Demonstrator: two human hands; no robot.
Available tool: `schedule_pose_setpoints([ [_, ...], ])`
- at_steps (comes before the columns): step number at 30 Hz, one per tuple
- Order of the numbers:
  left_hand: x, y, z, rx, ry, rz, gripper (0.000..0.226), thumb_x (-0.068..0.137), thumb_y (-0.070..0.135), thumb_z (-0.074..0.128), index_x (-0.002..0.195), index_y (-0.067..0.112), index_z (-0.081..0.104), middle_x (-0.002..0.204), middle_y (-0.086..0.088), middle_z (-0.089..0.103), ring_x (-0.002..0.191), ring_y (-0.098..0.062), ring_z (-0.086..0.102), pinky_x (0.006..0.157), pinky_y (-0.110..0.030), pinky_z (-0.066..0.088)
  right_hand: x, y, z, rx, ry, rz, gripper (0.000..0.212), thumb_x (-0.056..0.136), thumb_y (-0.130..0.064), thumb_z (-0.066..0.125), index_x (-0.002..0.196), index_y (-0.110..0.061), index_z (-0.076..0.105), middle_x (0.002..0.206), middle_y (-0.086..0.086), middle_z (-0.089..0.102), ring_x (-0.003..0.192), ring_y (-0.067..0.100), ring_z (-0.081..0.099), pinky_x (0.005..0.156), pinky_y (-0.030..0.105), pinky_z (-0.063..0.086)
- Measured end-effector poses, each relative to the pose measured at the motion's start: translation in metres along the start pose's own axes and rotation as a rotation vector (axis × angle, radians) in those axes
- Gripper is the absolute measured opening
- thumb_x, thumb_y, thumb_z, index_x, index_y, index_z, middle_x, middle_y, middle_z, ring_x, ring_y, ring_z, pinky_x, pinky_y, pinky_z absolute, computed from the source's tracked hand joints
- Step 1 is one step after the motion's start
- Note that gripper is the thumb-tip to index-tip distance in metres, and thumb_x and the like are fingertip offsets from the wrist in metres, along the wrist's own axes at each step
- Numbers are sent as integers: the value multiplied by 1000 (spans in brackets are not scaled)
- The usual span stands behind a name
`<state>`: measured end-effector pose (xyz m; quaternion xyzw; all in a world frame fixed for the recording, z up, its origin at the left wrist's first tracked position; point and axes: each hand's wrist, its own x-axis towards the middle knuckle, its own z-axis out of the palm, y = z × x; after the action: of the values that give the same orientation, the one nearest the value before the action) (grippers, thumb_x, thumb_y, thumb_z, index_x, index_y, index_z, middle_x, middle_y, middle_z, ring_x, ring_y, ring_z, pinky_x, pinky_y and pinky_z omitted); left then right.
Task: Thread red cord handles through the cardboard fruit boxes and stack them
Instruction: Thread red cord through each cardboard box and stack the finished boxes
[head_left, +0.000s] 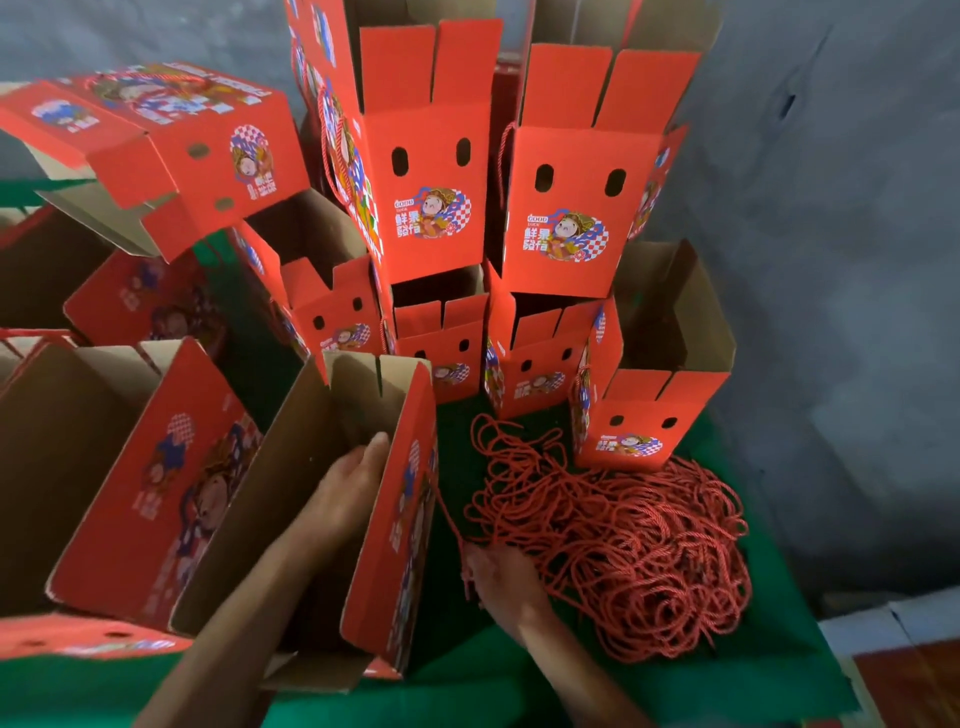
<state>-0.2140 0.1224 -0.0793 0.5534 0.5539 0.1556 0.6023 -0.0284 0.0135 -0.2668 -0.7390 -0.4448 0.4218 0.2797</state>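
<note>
An open red cardboard box (400, 525) lies tilted in front of me, its brown inside facing up. My left hand (348, 483) reaches inside it, fingers straight against the inner side wall. My right hand (498, 577) pinches a red cord (449, 514) that runs up to the outside of that box wall. A large tangled heap of red cords (623, 545) lies on the green cloth just right of my right hand.
Several red boxes stand stacked behind, two tall ones (431, 176) on top. Another open box (150, 488) lies at left, a tilted one (171, 140) at upper left. A small box (639, 415) stands beside the cords. The green table edge (831, 670) drops off at right.
</note>
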Motion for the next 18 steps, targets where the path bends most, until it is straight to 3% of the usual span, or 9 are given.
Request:
schedule_pose_setpoints([
  [2,-10,5,-3,-61,-10,-9,62,93,76,31,124,32,62,110,1,75,104,-19,71,84,-40,55,4,-1,-3,-253,88,-115,33,106,-37,51,84,-16,65,87,1,65,80,16,63,77,42,54],
  [4,-21,9,-5,-168,-66,-19,63,85,85,37,114,39,68,110,7,76,106,-19,72,89,-42,54,14,-10,-4,-292,137,-178,18,103,-35,57,102,-21,68,103,-4,64,94,13,61,81,33,51],
  [6,-32,9,-5,-175,-154,-5,60,78,86,50,120,45,65,118,8,73,111,-19,71,97,-49,52,29,-22,0,-368,152,-227,19,102,-31,59,112,-18,69,111,0,65,102,17,63,84,33,51],
  [11,-56,-1,-2,-51,-300,-18,51,82,50,76,128,45,54,120,8,71,110,-15,70,97,-48,56,55,-35,15,-663,109,-163,26,104,-34,50,114,-21,70,121,6,61,109,29,66,86,39,52],
  [14,-62,-12,-9,-82,-364,-84,36,88,38,73,120,47,60,116,7,74,107,-14,71,92,-38,60,60,-35,18,-659,89,-136,25,102,-34,53,109,-19,72,117,8,67,108,31,69,83,38,54],
  [16,-59,-24,-16,-126,-236,-150,53,78,42,74,127,32,56,113,-2,75,102,-22,74,91,-39,60,61,-38,16,-570,101,-141,23,101,-34,57,102,-18,73,105,8,74,99,29,72,75,37,54],
  [18,-56,-30,-19,-167,-184,-198,60,75,40,74,127,20,53,103,-7,78,92,-25,76,75,-34,62,58,-40,10,-337,151,-196,16,101,-29,61,97,-18,72,94,3,75,89,24,72,71,38,52],
])
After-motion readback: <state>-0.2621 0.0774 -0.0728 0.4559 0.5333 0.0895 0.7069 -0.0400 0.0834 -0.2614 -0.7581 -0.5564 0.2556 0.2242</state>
